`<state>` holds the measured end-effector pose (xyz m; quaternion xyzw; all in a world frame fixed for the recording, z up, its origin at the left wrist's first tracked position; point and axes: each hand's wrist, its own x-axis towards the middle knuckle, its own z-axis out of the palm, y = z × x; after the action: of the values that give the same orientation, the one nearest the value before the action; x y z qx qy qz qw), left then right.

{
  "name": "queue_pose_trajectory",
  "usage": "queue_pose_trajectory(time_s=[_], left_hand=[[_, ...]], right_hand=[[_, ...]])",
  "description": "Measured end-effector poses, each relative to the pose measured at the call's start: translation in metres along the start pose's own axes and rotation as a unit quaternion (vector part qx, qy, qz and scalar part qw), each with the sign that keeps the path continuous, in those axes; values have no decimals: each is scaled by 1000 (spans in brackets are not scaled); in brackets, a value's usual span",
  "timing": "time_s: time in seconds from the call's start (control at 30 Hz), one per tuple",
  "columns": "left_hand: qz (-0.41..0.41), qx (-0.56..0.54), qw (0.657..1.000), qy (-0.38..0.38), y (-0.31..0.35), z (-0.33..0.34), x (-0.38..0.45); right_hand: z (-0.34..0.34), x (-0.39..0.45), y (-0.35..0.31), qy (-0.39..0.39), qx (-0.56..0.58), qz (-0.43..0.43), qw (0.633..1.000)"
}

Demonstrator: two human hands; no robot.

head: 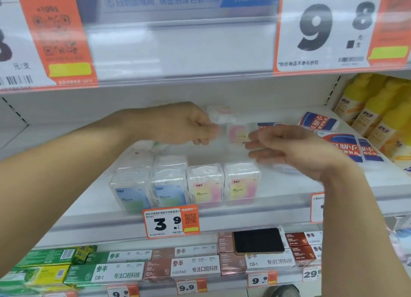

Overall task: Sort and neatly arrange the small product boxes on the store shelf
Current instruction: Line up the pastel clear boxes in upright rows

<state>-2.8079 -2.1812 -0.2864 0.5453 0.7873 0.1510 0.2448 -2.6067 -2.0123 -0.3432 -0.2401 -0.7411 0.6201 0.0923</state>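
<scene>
Boxes, front row: four small clear plastic product boxes [184,184] stand upright side by side at the white shelf [222,216] lip, two with blue-green labels on the left, two with pink-yellow labels on the right, more behind the left pair.
Price tag: orange-and-white "3.9" price tag [170,221] clipped on the shelf edge just below them.
Right hand [287,149]: forearm reaches in from lower right, fingers straight and spread, pointing left; blurred, whether it touches anything I cannot tell.
Left hand [184,125]: forearm crosses from lower left, fingers curled, pinching a small clear box with pink label [222,115] raised above the shelf.
Further box: another pink-labelled clear box [238,134] sits between both hands, deeper on the shelf.
</scene>
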Motion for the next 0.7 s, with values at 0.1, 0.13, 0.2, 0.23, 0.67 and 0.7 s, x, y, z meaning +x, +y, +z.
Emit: queue_pose_trajectory(time_s=[0.1,0.13,0.2,0.23,0.67,0.7], left_hand=[[-46,62,994,73,-22,-14,8],[-65,80,991,86,-29,-17,10],[-92,88,986,111,-41,-22,17],[-105,80,984,117,-44,-23,22],[-158,105,976,106,-20,-3,129],[-153,102,977,105,-18,1,136]], right_hand=[[13,41,2,184,-64,-69,978],[17,54,4,191,-126,-74,971],[23,73,9,147,-265,-40,952],[25,79,12,131,-316,-18,940],[10,71,11,136,-258,-21,956],[8,70,10,141,-249,-40,957]])
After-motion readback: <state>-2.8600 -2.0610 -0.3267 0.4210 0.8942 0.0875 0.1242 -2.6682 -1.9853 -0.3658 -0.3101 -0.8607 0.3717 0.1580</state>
